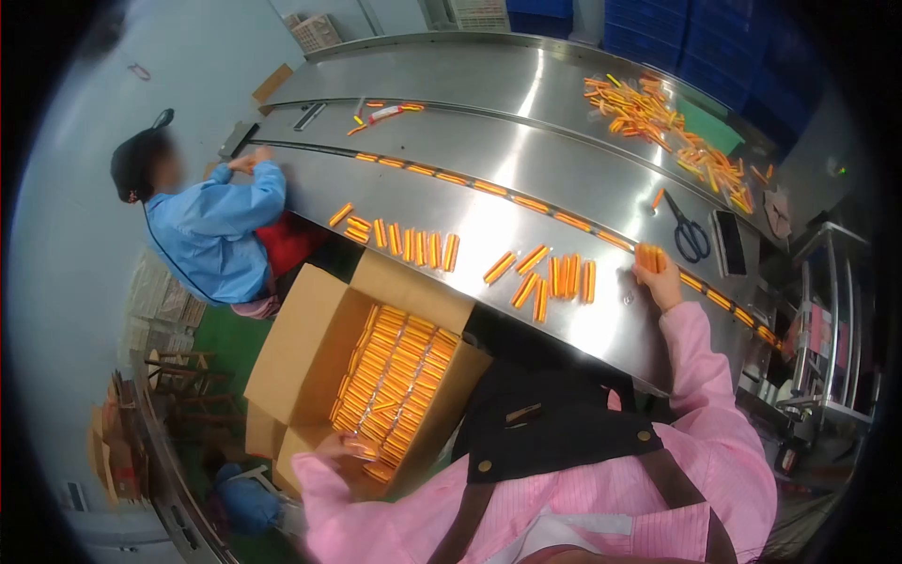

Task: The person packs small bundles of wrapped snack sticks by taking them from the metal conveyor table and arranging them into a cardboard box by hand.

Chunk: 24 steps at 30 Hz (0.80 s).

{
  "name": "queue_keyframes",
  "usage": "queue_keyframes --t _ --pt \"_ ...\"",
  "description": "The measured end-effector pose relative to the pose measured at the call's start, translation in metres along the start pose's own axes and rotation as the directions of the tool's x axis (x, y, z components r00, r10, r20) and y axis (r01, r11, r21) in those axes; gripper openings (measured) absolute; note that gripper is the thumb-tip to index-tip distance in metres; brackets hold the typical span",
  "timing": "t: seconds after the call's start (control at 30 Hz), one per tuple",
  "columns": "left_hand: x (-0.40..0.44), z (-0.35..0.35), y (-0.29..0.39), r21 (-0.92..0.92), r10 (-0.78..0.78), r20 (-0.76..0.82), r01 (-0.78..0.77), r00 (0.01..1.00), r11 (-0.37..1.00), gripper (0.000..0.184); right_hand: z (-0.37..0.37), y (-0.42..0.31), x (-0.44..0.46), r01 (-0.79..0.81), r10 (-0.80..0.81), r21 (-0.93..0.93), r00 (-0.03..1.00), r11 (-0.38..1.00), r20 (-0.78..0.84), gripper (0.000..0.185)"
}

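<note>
My right hand is closed around several orange wrapped sticks at the near side of the conveyor channel. Down in the cardboard box, my left hand is over the near end of the packed orange sticks. Its fingers are smeared, and whether they grip any sticks cannot be made out. Loose sticks lie on the steel table between my right hand and the box. Another group of sticks lies farther left, near the table edge.
A line of sticks runs along the channel. Scissors and a dark phone lie beyond my right hand. A heap of sticks covers the far right. At the left, a person in a blue jacket works at the channel's end.
</note>
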<state>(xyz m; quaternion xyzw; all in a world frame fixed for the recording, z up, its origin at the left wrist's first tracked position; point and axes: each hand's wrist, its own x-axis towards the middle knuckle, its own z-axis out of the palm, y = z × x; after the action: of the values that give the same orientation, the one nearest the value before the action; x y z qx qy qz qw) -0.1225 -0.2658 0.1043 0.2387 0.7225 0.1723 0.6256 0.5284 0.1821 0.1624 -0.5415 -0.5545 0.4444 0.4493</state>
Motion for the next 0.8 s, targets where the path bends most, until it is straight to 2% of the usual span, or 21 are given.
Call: queue_keyframes --t 0.03,0.07,0.1,0.13,0.17,0.23,0.27,0.3,0.33,0.37,0.4,0.47,0.5,0.57,0.6,0.67,0.8 --pt "-0.012 -0.006 0.004 -0.029 0.072 -0.15 -0.077 0.986 0.997 0.054 0.002 -0.001 -0.002 0.009 -0.009 0.009 1.0 1.0 0.01 0.033" --pt "-0.02 -0.009 0.003 -0.033 0.076 -0.165 -0.082 0.983 0.996 0.054 0.0 0.003 -0.003 0.034 -0.035 -0.024 0.997 0.999 -0.063 0.033" --pt "-0.03 -0.011 0.001 -0.208 0.231 -0.258 -0.288 0.938 0.935 0.053 -0.002 0.006 -0.004 0.056 -0.063 -0.058 0.989 0.997 -0.135 0.032" --pt "-0.04 -0.009 0.004 -0.348 0.357 -0.374 -0.486 0.856 0.802 0.053 -0.006 0.004 -0.006 0.008 -0.012 -0.043 0.995 0.999 -0.096 0.032" --pt "-0.044 0.0 0.007 -0.35 0.36 -0.389 -0.498 0.848 0.793 0.053 -0.008 0.002 -0.006 0.024 -0.027 -0.039 0.996 0.999 -0.084 0.032" --pt "-0.054 0.04 0.037 -0.504 0.478 -0.589 -0.758 0.652 0.413 0.05 -0.008 -0.001 -0.01 0.038 -0.044 -0.041 0.987 0.998 -0.152 0.031" --pt "-0.041 0.054 0.04 -0.538 0.483 -0.644 -0.801 0.593 0.265 0.049 -0.007 0.003 -0.012 0.028 -0.023 0.024 0.987 0.999 -0.159 0.03" --pt "-0.035 0.072 0.047 -0.53 0.481 -0.658 -0.81 0.579 0.251 0.049 -0.006 0.005 -0.015 0.043 -0.038 0.028 0.989 0.999 -0.146 0.03" --pt "-0.027 0.091 0.055 -0.655 0.517 -0.643 -0.756 0.566 0.013 0.047 -0.008 0.008 -0.021 0.056 -0.058 -0.017 0.985 0.998 -0.162 0.029" --pt "-0.022 0.109 0.063 -0.738 0.552 -0.634 -0.638 0.542 -0.221 0.046 -0.009 0.011 -0.029 0.07 -0.079 -0.061 0.981 0.996 -0.176 0.029" --pt "-0.012 0.132 0.072 -0.725 0.548 -0.652 -0.642 0.523 -0.249 0.046 -0.011 0.016 -0.025 0.097 -0.106 -0.063 0.981 0.993 -0.16 0.029" --pt "0.0 0.17 0.09 -0.723 0.488 -0.689 -0.56 0.536 -0.406 0.047 -0.012 0.022 -0.017 0.118 -0.115 0.015 0.984 0.993 -0.135 0.026" --pt "0.002 0.181 0.095 -0.713 0.484 -0.7 -0.559 0.525 -0.424 0.047 -0.012 0.022 -0.021 0.134 -0.132 0.013 0.984 0.991 -0.124 0.026" --pt "0.007 0.199 0.103 -0.774 0.471 -0.633 -0.504 0.615 -0.384 0.047 -0.009 0.023 -0.027 0.114 -0.102 0.075 0.983 0.991 -0.15 0.025" --pt "0.013 0.205 0.103 -0.777 0.458 -0.628 -0.486 0.629 -0.399 0.05 -0.012 0.027 -0.027 0.13 -0.119 0.073 0.983 0.989 -0.139 0.025" --pt "0.032 0.211 0.097 -0.775 0.467 -0.629 -0.455 0.622 -0.438 0.051 -0.016 0.032 -0.021 0.029 -0.02 0.106 0.996 0.994 -0.088 0.032" --pt "0.049 0.212 0.078 -0.825 0.539 -0.557 -0.349 0.632 -0.445 0.054 -0.012 0.017 -0.04 0.031 -0.019 0.107 0.994 0.994 -0.111 0.026"
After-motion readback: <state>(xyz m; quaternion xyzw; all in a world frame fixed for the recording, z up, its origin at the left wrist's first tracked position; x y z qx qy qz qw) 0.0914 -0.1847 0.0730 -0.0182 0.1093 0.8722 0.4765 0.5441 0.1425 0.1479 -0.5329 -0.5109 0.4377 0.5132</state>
